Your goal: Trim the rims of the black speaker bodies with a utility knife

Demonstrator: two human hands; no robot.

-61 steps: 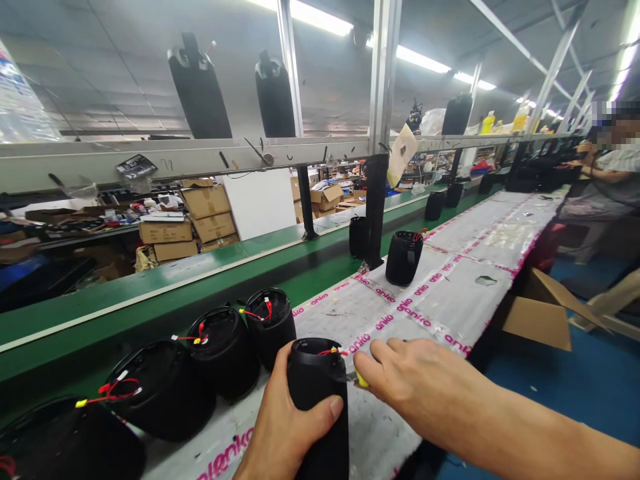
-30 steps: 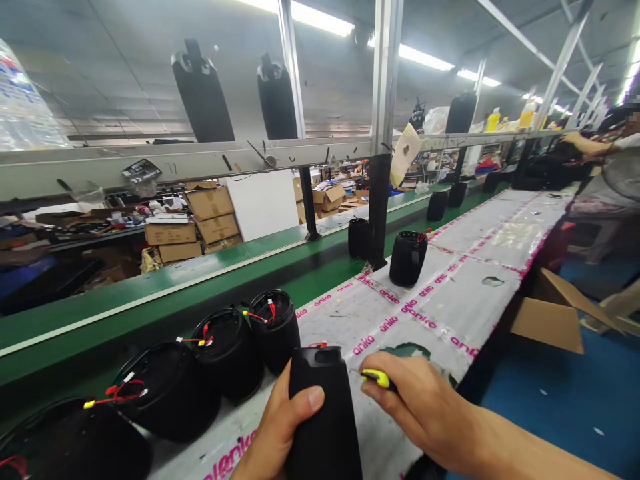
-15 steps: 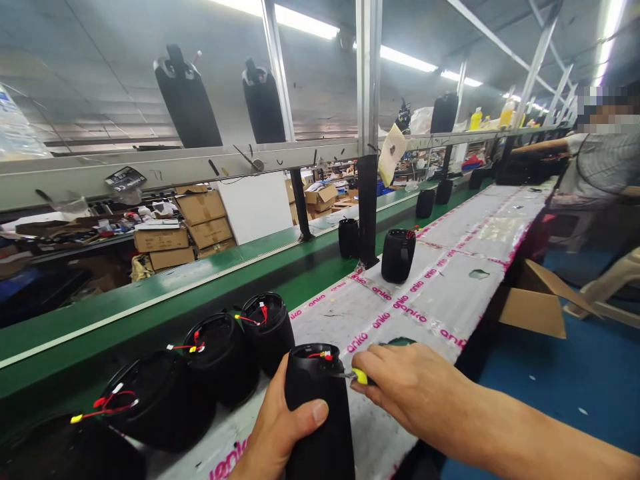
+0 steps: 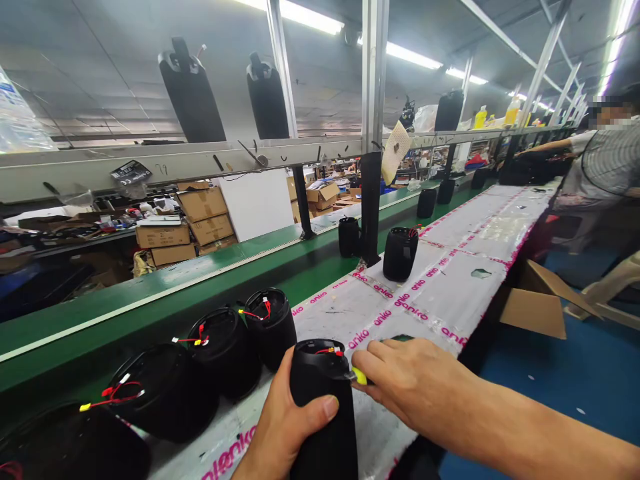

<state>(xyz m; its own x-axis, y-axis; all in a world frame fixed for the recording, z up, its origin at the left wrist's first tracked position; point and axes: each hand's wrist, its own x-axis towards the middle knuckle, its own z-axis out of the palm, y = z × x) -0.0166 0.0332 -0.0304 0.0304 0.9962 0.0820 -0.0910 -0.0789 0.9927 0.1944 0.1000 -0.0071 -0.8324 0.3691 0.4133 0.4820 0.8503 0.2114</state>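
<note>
My left hand (image 4: 295, 417) is wrapped round a black cylindrical speaker body (image 4: 325, 427), its thumb lying across the front. Red wires with a small connector show inside the speaker's open top. In my right hand (image 4: 395, 370) is a yellow-handled knife (image 4: 359, 375), mostly covered by the fingers. Its short metal tip meets the right side of the speaker's upper rim; the exact contact is hard to make out. Left of my hands stand several similar speaker bodies (image 4: 225, 353), with red wires and white and yellow connectors on top.
A bench covered with pink-printed sheeting (image 4: 440, 287) runs beside a green conveyor (image 4: 210, 267). Another speaker body (image 4: 400, 257) stands ahead, near a dark post (image 4: 371, 207). An overhead shelf (image 4: 190, 160) carries more speakers. A co-worker (image 4: 605, 160) sits at far right, beyond an open carton (image 4: 535, 310).
The held speaker appears slightly further right and turned a little. The knife tip stays at its rim, now closer against the side. The whole view has shifted slightly.
</note>
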